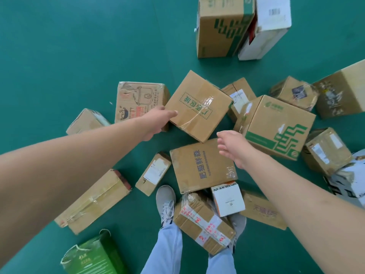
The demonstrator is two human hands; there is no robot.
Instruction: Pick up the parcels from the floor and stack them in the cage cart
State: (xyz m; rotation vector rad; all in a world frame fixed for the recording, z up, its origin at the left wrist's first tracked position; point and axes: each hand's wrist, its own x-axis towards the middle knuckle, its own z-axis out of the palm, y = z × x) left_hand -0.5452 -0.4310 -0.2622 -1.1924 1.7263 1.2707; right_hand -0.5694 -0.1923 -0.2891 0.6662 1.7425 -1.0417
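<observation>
Many cardboard parcels lie scattered over a flat teal-green floor [69,46], which fills the whole view; no walls or cage cart appear. The floor is bare across the upper left and along the left side, while the boxes crowd the centre and right. Both bare arms reach forward and down. The left hand [158,120] touches the near left edge of a brown square cardboard box with a green dashed stamp and clear tape [197,105], thumb lying on its top face and the other fingers hidden past the edge, so how firmly it holds cannot be told. This box sits tilted, resting partly on its neighbours. The right hand [233,147] hangs with fingers spread and relaxed, holding nothing, above the gap between a flat brown carton printed with blue characters [197,167] and a large brown carton with a green stepped logo [276,127]. To the left of the stamped box stands a worn brown box printed with a cooker drawing [138,99]. At the top, a tall brown box with green print [219,26] leans against a white carton with a barcode label [270,22]. Near the feet, a grey sneaker [165,200] stands beside a brown parcel with red-printed tape [203,224], and a green paper bag with cord handles [92,256] sits at the bottom left. Every box is closed, contents unseen.
</observation>
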